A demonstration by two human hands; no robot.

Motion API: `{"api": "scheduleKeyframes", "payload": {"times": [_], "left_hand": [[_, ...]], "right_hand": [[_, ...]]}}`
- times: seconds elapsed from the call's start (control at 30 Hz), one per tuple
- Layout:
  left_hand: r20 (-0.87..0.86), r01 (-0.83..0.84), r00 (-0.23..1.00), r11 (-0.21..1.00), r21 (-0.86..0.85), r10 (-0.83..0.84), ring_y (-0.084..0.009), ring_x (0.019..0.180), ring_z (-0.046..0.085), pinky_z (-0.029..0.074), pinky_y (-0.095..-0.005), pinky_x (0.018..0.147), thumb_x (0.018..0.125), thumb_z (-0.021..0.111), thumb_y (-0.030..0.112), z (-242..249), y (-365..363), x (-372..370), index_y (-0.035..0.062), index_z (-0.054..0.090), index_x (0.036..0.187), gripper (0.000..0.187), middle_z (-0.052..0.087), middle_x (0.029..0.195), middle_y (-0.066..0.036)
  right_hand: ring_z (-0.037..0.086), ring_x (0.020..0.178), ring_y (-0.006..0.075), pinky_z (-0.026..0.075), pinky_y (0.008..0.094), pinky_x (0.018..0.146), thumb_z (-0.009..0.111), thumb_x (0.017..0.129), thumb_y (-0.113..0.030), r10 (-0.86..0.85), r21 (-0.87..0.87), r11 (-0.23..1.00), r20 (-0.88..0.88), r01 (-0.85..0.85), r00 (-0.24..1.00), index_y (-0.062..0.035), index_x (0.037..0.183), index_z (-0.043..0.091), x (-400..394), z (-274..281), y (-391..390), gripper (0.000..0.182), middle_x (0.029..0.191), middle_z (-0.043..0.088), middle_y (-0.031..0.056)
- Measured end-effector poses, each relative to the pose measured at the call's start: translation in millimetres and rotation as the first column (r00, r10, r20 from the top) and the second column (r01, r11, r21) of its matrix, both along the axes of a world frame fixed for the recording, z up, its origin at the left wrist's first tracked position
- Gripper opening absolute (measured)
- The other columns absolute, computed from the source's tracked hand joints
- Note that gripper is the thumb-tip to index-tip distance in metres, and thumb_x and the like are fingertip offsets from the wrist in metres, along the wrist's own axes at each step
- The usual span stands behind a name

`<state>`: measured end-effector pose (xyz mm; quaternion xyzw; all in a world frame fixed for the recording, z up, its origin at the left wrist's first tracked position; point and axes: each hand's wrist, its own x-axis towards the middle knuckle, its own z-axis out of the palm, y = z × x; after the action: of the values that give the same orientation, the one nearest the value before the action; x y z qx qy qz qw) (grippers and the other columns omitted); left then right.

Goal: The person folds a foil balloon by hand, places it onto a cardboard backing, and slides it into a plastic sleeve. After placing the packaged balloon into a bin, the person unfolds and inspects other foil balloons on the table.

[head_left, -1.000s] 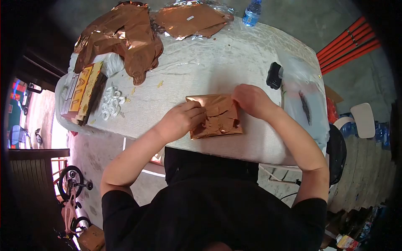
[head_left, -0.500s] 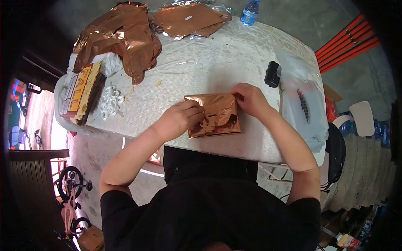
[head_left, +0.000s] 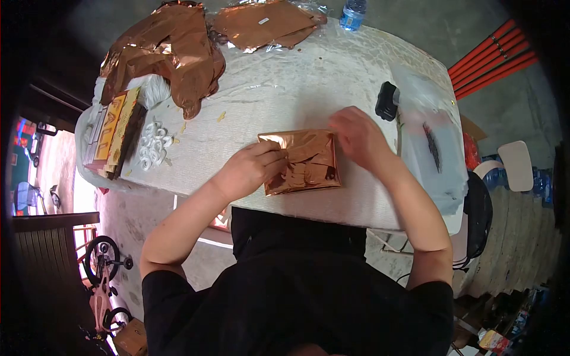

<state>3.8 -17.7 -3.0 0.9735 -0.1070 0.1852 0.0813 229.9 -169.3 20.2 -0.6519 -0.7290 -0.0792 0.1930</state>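
Note:
A folded copper-coloured foil balloon (head_left: 309,161) lies flat on the table near its front edge, its shiny surface creased across the middle. My left hand (head_left: 252,169) rests on its left side, fingers curled and pressed onto the foil. By the upper right corner is my right hand (head_left: 360,137), smeared by motion, its fingertips close to the foil's edge. Larger crumpled copper foil balloons (head_left: 163,53) are heaped at the back left. Beside them, a flat stack of copper foil (head_left: 261,25) with a small white label lies in clear plastic.
White ribbon rings (head_left: 153,145) lie beside printed boxes (head_left: 116,133) on the table's left. At the back stands a water bottle (head_left: 353,15). A black object (head_left: 387,101) and clear plastic bags (head_left: 436,154) occupy the right side. Orange poles (head_left: 493,59) are beyond the table.
My right hand has lifted slightly up and away from the foil's upper right corner and is blurred. The foil's lower right flap lies flatter. My left hand stays in place.

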Motion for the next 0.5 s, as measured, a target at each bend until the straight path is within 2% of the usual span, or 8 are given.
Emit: {"api": "scheduleKeyframes", "payload": {"times": [0.07, 0.1, 0.17, 0.2, 0.3, 0.4, 0.5], "left_hand": [[0.01, -0.009, 1.0, 1.0, -0.003, 0.01, -0.0205, 0.102, 0.057, 0.049, -0.0291, 0.086, 0.069, 0.059, 0.008, 0, 0, 1, 0.0035, 0.066, 0.1, 0.033, 0.064, 0.102, -0.004], [0.011, -0.005, 1.0, 1.0, -0.003, 0.005, -0.0205, 0.102, 0.057, 0.049, -0.0291, 0.086, 0.069, 0.059, 0.008, 0, 0, 2, 0.0035, 0.066, 0.1, 0.033, 0.064, 0.102, -0.004], [-0.023, -0.003, 1.0, 0.999, -0.032, 0.003, -0.0203, 0.103, 0.057, 0.049, -0.0293, 0.086, 0.069, 0.059, 0.009, -1, 1, 0, 0.0039, 0.066, 0.101, 0.033, 0.064, 0.102, -0.004], [-0.027, -0.011, 1.0, 0.999, -0.033, 0.01, -0.0203, 0.103, 0.057, 0.049, -0.0293, 0.086, 0.069, 0.059, 0.009, 0, 1, -1, 0.0039, 0.066, 0.101, 0.033, 0.064, 0.102, -0.004], [0.008, 0.003, 1.0, 1.0, -0.017, -0.003, -0.0203, 0.104, 0.056, 0.049, -0.0293, 0.086, 0.069, 0.058, 0.01, 2, 0, -1, 0.0037, 0.066, 0.099, 0.032, 0.063, 0.103, -0.005], [-0.007, 0.019, 1.0, 1.0, -0.024, -0.019, -0.0201, 0.104, 0.056, 0.049, -0.0292, 0.086, 0.07, 0.057, 0.011, 0, 2, 0, 0.0039, 0.066, 0.099, 0.031, 0.063, 0.104, -0.005], [-0.009, 0.031, 0.999, 0.999, -0.022, -0.031, -0.0215, 0.104, 0.056, 0.049, -0.0308, 0.087, 0.069, 0.059, 0.01, -1, 4, -1, 0.0028, 0.065, 0.1, 0.032, 0.063, 0.106, -0.006]], "right_hand": [[0.052, 0.106, 0.0345, 0.043, 0.0409, 0.091, 0.054, 0.081, -0.008, -0.026, -0.035, 0.999, -0.264, 0.017, 0.964, 0.0012, 0.103, 0.058, -26, 1, 6, 0.024, 0.109, 0.058, 0.0181], [0.052, 0.106, 0.0345, 0.043, 0.0409, 0.091, 0.054, 0.081, -0.008, -0.03, -0.035, 0.999, -0.263, 0.022, 0.964, 0.0012, 0.103, 0.058, -37, -6, 8, 0.024, 0.109, 0.058, 0.0181], [0.043, 0.12, 0.037, 0.034, 0.0431, 0.102, 0.052, 0.087, -0.016, -0.092, -0.077, 0.994, -0.169, 0.08, 0.981, 0.0053, 0.117, 0.05, -55, -27, 13, 0.036, 0.125, 0.048, 0.0229], [0.031, 0.13, 0.0375, 0.023, 0.0445, 0.109, 0.051, 0.088, -0.021, -0.131, -0.276, 0.957, -0.152, 0.085, 0.98, 0.0078, 0.129, 0.037, -56, -27, 11, 0.052, 0.137, 0.035, 0.0252], [0.027, 0.133, 0.0362, 0.019, 0.044, 0.111, 0.05, 0.089, -0.023, -0.111, -0.195, 0.977, -0.133, 0.084, 0.985, 0.0066, 0.134, 0.032, -55, -39, 5, 0.057, 0.14, 0.031, 0.0247], [0.022, 0.136, 0.0348, 0.015, 0.0436, 0.112, 0.05, 0.089, -0.025, -0.09, -0.198, 0.978, -0.121, 0.065, 0.989, 0.0051, 0.137, 0.027, -54, -44, 3, 0.061, 0.143, 0.027, 0.0232], [0.025, 0.134, 0.036, 0.016, 0.0454, 0.112, 0.051, 0.088, -0.032, -0.084, -0.153, 0.986, -0.092, 0.07, 0.992, 0.0064, 0.135, 0.031, -53, -47, 2, 0.063, 0.141, 0.03, 0.0249]]}}
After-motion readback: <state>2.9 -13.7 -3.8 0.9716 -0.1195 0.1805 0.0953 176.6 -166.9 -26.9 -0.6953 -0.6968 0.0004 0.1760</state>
